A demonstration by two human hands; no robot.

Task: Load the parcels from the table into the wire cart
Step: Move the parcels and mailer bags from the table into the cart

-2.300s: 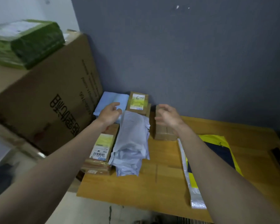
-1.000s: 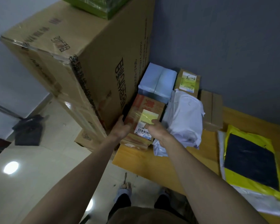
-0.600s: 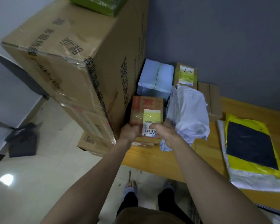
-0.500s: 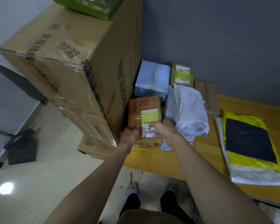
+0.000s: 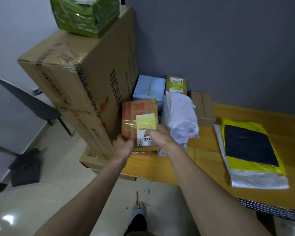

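Both hands hold the taped orange box (image 5: 139, 122) at frame centre: left hand (image 5: 123, 147) under its near-left corner, right hand (image 5: 160, 136) on the label. The wire cart (image 5: 271, 209) shows lower right, nearer the right arm.

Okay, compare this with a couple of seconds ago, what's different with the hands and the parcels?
Both hands left the back parcels and took hold of the brown box with the yellow label: left hand at its near left corner, right hand over the label. The box has tipped up off the table. The white bag, blue parcel and yellow mailer stayed put.
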